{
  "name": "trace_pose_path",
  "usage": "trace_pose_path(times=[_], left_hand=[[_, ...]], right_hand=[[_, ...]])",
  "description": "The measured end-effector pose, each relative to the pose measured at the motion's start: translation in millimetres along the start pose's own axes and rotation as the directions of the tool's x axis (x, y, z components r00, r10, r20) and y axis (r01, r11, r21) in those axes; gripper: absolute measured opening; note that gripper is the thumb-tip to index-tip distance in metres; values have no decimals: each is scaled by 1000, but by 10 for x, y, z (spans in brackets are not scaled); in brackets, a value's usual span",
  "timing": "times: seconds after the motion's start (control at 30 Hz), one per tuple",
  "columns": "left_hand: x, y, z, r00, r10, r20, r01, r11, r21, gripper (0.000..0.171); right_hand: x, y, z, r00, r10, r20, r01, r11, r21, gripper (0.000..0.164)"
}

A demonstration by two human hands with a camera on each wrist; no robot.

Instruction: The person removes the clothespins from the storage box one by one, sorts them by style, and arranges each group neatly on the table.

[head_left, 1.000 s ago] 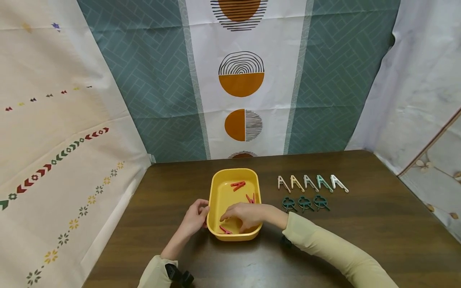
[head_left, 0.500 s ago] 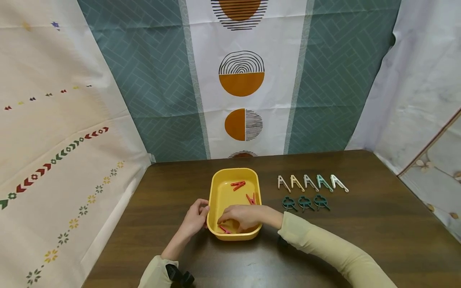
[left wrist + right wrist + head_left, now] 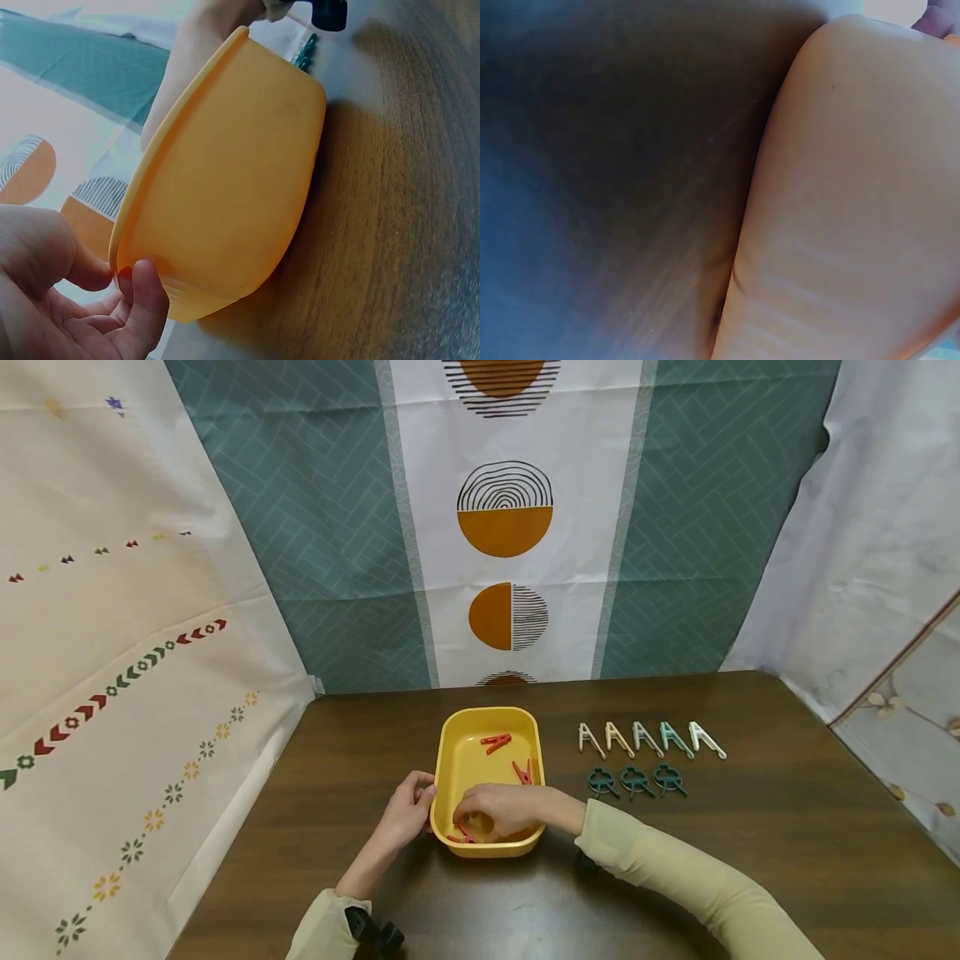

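Note:
A yellow plastic tub [image 3: 489, 852] stands on the table with red clothespins inside. My left hand [image 3: 407, 808] pinches the tub's left rim between thumb and fingers, as the left wrist view shows close up. My right hand [image 3: 498, 808] reaches into the front of the tub, curled over a pinkish-red clothespin [image 3: 462, 838] and gripping it. Its fingertips are partly hidden. Another red clothespin [image 3: 496, 742] lies near the tub's back, and one more [image 3: 522, 772] rests by the right wall. The right wrist view shows mostly the tub's outer wall [image 3: 847, 187].
Right of the tub, a row of several A-shaped clothespins [image 3: 647, 739] in pale and green colours lies on the brown table [image 3: 750, 827]. Three dark green clips [image 3: 635, 782] with rounded outlines sit in front of them. Patterned cloths [image 3: 525, 635] hang behind and at the sides.
My right hand has moved slightly left and closed in on the front clothespin. That clothespin has shifted and turned. The left hand stays on the rim.

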State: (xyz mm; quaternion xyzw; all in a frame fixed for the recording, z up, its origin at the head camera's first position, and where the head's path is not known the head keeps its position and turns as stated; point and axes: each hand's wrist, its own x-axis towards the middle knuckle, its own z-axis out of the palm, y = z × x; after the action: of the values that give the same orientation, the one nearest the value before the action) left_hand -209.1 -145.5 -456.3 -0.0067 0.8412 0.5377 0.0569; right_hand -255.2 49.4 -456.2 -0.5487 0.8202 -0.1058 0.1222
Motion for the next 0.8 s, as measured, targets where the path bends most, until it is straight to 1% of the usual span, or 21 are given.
trace_pose_path(times=[0.1, 0.2, 0.33, 0.4, 0.47, 0.63, 0.8], left_hand=[[9, 7, -2, 1000, 0, -4, 0, 1000, 2, 23], [16, 8, -2, 1000, 2, -3, -2, 1000, 0, 24], [19, 6, -2, 1000, 6, -8, -6, 1000, -2, 24], [16, 3, 0, 1000, 3, -11, -3, 1000, -3, 24], [11, -2, 1, 1000, 0, -10, 0, 1000, -2, 23], [3, -9, 1, 1000, 11, -6, -11, 1000, -10, 24], [3, -15, 3, 1000, 10, -7, -10, 1000, -14, 24]], right_hand=[[6, 0, -16, 1000, 21, -19, -21, 1000, -17, 50], [11, -5, -34, 996, 72, -53, -74, 997, -34, 50], [8, -12, -42, 981, 162, -107, -170, 983, -64, 49], [5, -10, -28, 974, 189, -128, -199, 977, -74, 47], [0, -7, -12, 970, 195, -144, -209, 974, -89, 44], [-5, -5, -12, 968, 173, -180, -193, 976, -100, 43], [-48, 24, -58, 975, 169, -148, -176, 984, -38, 38]])
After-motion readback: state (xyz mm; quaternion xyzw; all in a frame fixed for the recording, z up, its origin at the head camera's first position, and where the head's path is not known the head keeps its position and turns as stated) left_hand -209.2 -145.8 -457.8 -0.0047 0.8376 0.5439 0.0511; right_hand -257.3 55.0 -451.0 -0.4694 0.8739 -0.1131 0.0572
